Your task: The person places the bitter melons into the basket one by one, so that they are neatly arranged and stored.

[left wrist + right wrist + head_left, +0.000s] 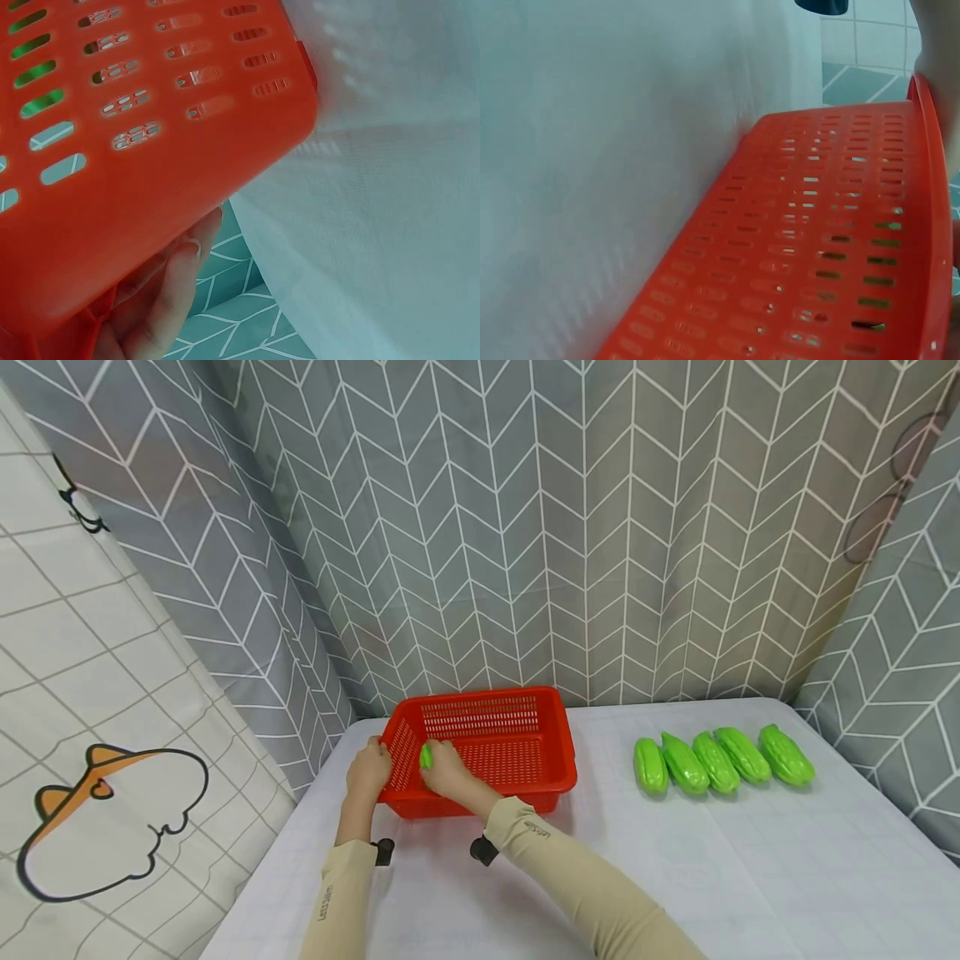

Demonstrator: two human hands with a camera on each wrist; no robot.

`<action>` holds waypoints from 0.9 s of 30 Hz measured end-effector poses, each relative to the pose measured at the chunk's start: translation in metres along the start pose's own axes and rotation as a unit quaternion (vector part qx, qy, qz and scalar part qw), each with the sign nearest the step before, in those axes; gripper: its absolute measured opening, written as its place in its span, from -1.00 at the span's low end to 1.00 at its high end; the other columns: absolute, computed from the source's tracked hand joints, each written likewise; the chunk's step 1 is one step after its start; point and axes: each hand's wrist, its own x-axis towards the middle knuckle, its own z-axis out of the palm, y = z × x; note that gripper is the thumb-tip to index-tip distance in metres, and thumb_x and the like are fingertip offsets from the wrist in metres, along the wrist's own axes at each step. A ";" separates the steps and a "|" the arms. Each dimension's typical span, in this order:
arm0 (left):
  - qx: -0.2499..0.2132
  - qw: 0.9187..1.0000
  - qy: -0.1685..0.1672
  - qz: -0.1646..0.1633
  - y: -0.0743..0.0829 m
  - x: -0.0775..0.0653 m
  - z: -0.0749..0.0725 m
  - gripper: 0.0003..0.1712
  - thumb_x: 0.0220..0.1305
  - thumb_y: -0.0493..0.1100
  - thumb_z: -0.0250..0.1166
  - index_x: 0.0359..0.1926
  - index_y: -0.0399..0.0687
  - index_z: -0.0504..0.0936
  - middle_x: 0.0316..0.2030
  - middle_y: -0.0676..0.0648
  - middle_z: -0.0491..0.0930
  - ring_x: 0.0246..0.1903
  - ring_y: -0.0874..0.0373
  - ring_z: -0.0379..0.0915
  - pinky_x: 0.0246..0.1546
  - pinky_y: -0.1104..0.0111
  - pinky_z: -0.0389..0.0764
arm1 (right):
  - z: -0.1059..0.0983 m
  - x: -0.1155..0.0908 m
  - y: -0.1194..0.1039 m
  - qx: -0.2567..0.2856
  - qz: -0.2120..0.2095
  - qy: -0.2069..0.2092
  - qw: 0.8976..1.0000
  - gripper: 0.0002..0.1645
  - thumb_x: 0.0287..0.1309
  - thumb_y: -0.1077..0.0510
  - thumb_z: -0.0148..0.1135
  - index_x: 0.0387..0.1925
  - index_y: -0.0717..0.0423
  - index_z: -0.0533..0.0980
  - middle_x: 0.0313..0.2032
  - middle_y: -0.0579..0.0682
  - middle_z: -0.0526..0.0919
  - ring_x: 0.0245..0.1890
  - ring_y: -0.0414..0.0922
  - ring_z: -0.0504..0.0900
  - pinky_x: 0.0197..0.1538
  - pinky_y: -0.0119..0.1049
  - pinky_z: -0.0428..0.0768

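Observation:
A red slotted plastic basket (567, 745) stands on the white-covered table. My left hand (369, 768) grips its left rim; in the left wrist view the fingers (169, 300) lie against the red wall (165, 184). My right hand (452, 774) reaches over the front rim into the basket's left part. It holds a green bitter melon (427, 756), mostly covered by the hand. Green shows through the slots in both wrist views. In the right wrist view the basket's front wall (780, 247) hides most of the right hand.
Several glossy green bitter melons (717, 762) lie side by side on the table (675, 868), right of the basket. A grey patterned curtain (525, 527) hangs behind the table, and a white tiled-print curtain (135, 685) hangs at the left.

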 end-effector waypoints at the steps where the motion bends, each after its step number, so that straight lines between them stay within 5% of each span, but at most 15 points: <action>1: 0.001 1.000 0.000 0.000 0.000 0.000 0.000 -0.47 0.50 -0.11 -0.20 0.33 -0.31 0.30 0.07 -0.50 0.53 -0.02 -0.42 0.54 -0.09 -0.15 0.54 | 0.002 0.001 0.000 -0.004 -0.001 0.000 1.000 -0.37 0.24 0.29 0.20 0.31 0.39 0.29 0.01 0.28 0.48 -0.23 -0.08 0.53 -0.21 -0.30 0.63; 9: -0.004 1.000 -0.001 0.005 -0.001 0.000 0.000 -0.47 0.50 -0.11 -0.20 0.33 -0.32 0.29 0.08 -0.51 0.52 -0.01 -0.42 0.53 -0.08 -0.16 0.52 | 0.007 0.004 -0.003 -0.013 -0.002 -0.008 1.000 -0.42 0.24 0.30 0.18 0.26 0.43 0.33 -0.04 0.25 0.52 -0.19 -0.06 0.53 -0.14 -0.29 0.63; 18: -0.007 1.000 0.000 0.010 0.001 0.002 0.003 -0.48 0.50 -0.11 -0.19 0.32 -0.32 0.29 0.05 -0.51 0.53 -0.04 -0.41 0.55 -0.10 -0.15 0.53 | 0.010 0.012 -0.007 -0.004 0.001 -0.023 1.000 -0.69 0.23 0.31 0.18 -0.02 0.40 0.49 -0.34 0.17 0.61 -0.43 -0.14 0.50 -0.37 -0.39 0.50; 24: -0.008 1.000 0.000 0.006 0.005 0.001 0.001 -0.48 0.49 -0.11 -0.18 0.31 -0.31 0.30 0.05 -0.51 0.54 -0.04 -0.40 0.55 -0.09 -0.16 0.53 | 0.012 0.017 -0.009 -0.024 0.016 -0.040 0.999 -0.88 0.26 0.28 0.16 -0.29 0.33 0.52 -0.60 -0.04 0.37 -0.58 -0.20 0.34 -0.47 -0.44 0.29; 27: -0.009 1.000 0.000 0.008 0.006 -0.001 0.002 -0.49 0.49 -0.11 -0.18 0.31 -0.31 0.31 0.04 -0.51 0.54 -0.04 -0.40 0.55 -0.09 -0.16 0.53 | 0.014 0.019 -0.009 -0.038 0.015 -0.044 0.998 -0.86 0.27 0.27 0.15 -0.35 0.31 0.53 -0.60 -0.01 0.41 -0.57 -0.19 0.35 -0.45 -0.44 0.29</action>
